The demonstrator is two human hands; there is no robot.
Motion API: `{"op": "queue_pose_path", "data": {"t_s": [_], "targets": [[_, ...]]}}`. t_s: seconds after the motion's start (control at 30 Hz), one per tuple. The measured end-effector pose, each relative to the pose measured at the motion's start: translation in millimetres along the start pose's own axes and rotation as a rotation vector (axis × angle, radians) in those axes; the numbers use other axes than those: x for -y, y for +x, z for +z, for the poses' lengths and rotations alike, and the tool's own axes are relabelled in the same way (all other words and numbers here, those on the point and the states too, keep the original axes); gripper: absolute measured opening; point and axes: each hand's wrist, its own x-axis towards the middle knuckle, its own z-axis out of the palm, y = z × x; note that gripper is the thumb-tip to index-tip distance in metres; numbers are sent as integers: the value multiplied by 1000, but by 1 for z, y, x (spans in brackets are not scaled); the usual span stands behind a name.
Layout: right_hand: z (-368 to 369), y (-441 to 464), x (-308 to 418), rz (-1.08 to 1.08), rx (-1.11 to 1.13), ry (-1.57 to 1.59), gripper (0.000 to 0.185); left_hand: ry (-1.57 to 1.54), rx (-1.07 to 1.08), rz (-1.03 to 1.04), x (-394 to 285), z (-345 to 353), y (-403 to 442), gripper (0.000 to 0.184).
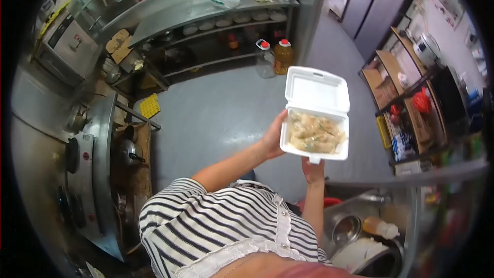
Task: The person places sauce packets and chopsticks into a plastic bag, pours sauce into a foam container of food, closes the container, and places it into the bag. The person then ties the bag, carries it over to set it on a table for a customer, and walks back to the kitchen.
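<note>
A white foam takeout box [317, 90] is held out in front of my body with its lid folded back. Pale dumplings [315, 133] with bits of green lie inside the box. My left hand [274, 135] grips the box's left side, its fingers partly hidden beneath it. At the front edge, my right hand [312, 169] supports the box from below, near the closing tab. Most of the right hand's fingers are out of sight under the box.
To the left stands a steel counter with a gas stove [82, 175]. Along the back runs a steel worktable [180, 13], with an oil jug [283, 57] beside it on the floor. Wooden shelves [391, 80] line the right; a sink [381, 257] with a bowl and bottle is at lower right.
</note>
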Motion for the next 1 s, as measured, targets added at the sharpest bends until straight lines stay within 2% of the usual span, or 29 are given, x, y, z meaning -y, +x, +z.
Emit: {"op": "queue_pose_path", "data": {"t_s": [0.03, 0.1, 0.13, 0.17, 0.23, 0.27, 0.33, 0.37, 0.43, 0.5, 0.57, 0.63, 0.7, 0.73, 0.77, 0.8, 0.83, 0.87, 0.93, 1.0], "targets": [[-1, 15, -9, -45, -3, -44, 77, 50, -32, 0, -6, 1, -1, 61], [36, 34, 10, 67, 13, 515, 65, 156, -37, -32, -29, -8, -5, 59], [48, 48, 10, 97, 19, 624, 65, 252, -52, -85, -50, -15, -6, 58], [56, 63, 7, 110, 33, 641, 65, 253, -41, -61, -71, -24, -8, 58], [70, 88, 4, 140, 42, 594, 64, 830, 178, -65, -107, -45, -15, 55], [76, 99, 0, 153, 47, 573, 64, 832, 172, -56, -124, -48, -15, 55], [90, 121, -6, 174, 58, 537, 64, 1276, 351, -31, -165, -50, -18, 51], [98, 132, -11, 189, 63, 533, 64, 1275, 348, -37, -183, -58, -21, 51], [116, 154, -19, 219, 87, 514, 64, 1466, 339, 137, -215, -80, -26, 47], [129, 176, -27, 251, 112, 498, 63, 1527, 73, -96, -238, -117, -22, 42], [141, 200, -33, 287, 148, 484, 63, 1514, -424, 198, -237, -167, -6, 38], [152, 226, -40, 326, 185, 473, 63, 1003, -415, 474, -247, -196, 16, 37], [158, 251, -46, 351, 240, 471, 63, 707, -409, 273, -271, -154, 42, 43], [162, 266, -49, 366, 276, 461, 63, 450, -302, 307, -278, -149, 52, 60], [164, 279, -52, 380, 312, 451, 63, 854, -69, 261, -296, -108, 74, 82], [169, 295, -56, 397, 352, 441, 63, 971, -8, 198, -303, -112, 87, 97], [178, 315, -58, 452, 208, 301, 60, 1272, -135, 158, -308, -106, 94, 100], [164, 332, -74, 545, 170, 342, 58, 1248, -166, 148, -308, -103, 99, 100], [170, 371, -72, 602, 239, 314, 61, 1477, -354, 209, -325, -98, 122, 101], [188, 403, -59, 593, 289, 238, 60, 1496, -406, 303, -334, -110, 140, 102]]}}
